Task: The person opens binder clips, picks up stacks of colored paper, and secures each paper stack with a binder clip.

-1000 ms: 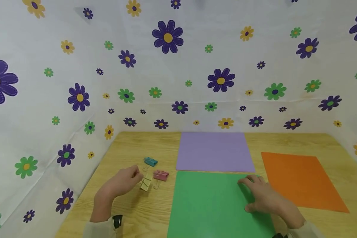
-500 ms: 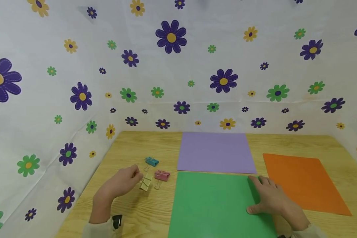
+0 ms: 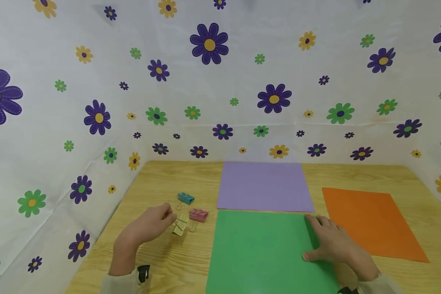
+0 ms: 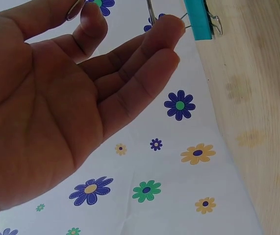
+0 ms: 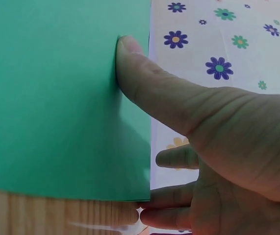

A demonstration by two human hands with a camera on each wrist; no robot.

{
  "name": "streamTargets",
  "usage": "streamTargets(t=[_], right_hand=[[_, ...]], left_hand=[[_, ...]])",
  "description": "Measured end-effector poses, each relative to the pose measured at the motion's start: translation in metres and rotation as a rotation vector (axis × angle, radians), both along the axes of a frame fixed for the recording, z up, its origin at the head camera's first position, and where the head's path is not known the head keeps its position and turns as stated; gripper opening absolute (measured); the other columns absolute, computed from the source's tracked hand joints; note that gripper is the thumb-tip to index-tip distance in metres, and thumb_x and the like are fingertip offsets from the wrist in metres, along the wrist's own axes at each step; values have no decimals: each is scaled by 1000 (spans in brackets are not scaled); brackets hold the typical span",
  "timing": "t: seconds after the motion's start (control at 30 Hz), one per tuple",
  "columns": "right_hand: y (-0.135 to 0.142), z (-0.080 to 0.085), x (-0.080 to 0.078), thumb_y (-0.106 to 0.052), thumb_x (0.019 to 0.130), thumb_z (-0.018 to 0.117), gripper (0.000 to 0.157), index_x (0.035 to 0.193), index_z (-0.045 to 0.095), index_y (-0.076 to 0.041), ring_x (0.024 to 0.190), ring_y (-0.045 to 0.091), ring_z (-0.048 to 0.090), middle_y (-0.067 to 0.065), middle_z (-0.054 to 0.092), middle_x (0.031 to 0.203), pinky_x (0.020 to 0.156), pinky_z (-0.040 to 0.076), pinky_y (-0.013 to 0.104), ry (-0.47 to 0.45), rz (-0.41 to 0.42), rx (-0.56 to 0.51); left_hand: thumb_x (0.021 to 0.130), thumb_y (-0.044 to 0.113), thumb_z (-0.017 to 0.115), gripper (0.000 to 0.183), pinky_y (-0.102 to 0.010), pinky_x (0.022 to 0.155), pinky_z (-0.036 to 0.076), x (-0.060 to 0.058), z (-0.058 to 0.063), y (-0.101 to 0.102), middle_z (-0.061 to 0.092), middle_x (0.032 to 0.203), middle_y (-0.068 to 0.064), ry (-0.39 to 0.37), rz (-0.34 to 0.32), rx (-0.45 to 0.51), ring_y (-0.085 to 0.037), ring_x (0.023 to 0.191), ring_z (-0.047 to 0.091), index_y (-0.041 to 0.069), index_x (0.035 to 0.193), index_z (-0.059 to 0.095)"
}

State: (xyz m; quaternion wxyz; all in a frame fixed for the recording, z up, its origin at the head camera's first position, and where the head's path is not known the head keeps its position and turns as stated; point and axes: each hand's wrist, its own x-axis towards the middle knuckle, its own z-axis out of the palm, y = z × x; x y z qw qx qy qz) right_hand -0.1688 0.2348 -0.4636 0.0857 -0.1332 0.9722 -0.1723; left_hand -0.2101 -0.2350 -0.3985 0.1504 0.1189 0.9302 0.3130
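My left hand [image 3: 147, 224] pinches a pale yellow binder clip [image 3: 181, 226] by its wire handle, at the left side of the table. Behind the clip lie a teal binder clip [image 3: 185, 198] and a pink binder clip [image 3: 198, 214]. In the left wrist view the palm faces the camera, with the teal clip near the upper right. My right hand [image 3: 334, 245] rests on the right part of a large green sheet [image 3: 261, 249], fingers reaching its far right corner. Seen from the right wrist, the thumb [image 5: 144, 73] presses on the green surface, apart from the fingers.
A purple sheet [image 3: 264, 185] lies just behind the green one, against the back. Slightly askew on the right is an orange sheet [image 3: 375, 224]. White flower-printed cloth [image 3: 235, 73] walls in the back and sides of the wooden table [image 3: 176, 261].
My right hand has slid a little to the right and away from me, up to the green sheet's far corner. My left hand keeps its hold on the yellow binder clip.
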Motion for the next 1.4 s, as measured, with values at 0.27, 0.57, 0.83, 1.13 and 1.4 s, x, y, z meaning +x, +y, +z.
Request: streamTargets(t=[0.27,0.57,0.83,1.13,1.4], right_hand=[[-3,2,1,-55,64,87,115,148,33,3,117,50,50,34,47,130,93,40,69,-14,4,17],[-5,3,1,-53,65,88,112,148,35,1,105,40,54,27,52,120,83,49,57,-3,6,39],[-9,6,1,-44,65,91,107,147,35,-3,84,28,56,25,50,114,60,50,40,-81,-59,-38],[-9,7,2,-40,62,93,106,145,37,-6,76,25,56,25,52,108,61,51,42,-124,-117,-106],[-10,8,5,-41,57,95,122,150,25,-4,71,24,54,27,54,106,56,50,40,-52,-123,-83]], left_hand=[[105,21,46,21,-27,54,32,0,-2,0,40,69,-1,1,-13,-5,-14,58,33,8,88,48],[105,20,48,20,-28,55,32,1,-2,-1,40,69,-1,7,-23,-7,-15,59,34,8,89,49],[105,19,48,20,-28,55,32,1,0,-1,40,69,-2,22,-31,-8,-15,59,34,7,89,49],[106,18,47,20,-28,56,32,1,1,-1,40,69,-2,21,-23,-22,-15,59,34,8,89,49],[105,17,48,19,-28,56,32,2,2,0,41,70,-2,19,-14,-18,-15,60,35,7,89,50]])
